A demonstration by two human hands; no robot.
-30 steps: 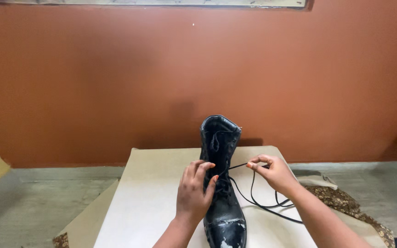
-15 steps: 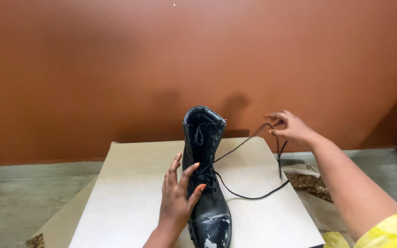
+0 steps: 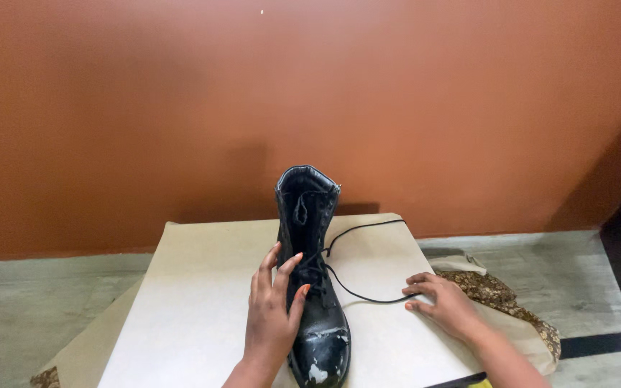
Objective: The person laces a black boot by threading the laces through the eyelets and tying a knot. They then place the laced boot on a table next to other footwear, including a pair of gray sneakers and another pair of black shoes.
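Left hand (image 3: 273,316) is lying flat, fingers spread, against the boot (image 3: 313,280). Right hand (image 3: 445,305) is pressing the lace (image 3: 357,293) onto the counter (image 3: 195,302), fingers loosely open.

Two bare hands, left (image 3: 271,316) and right (image 3: 445,305), forearms unsleeved, no rings or wristwear visible.

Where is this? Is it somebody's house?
Probably a room in a home. A black boot stands on a pale board laid on a grey floor, beside a plain orange-brown wall, with patterned cloth nearby.
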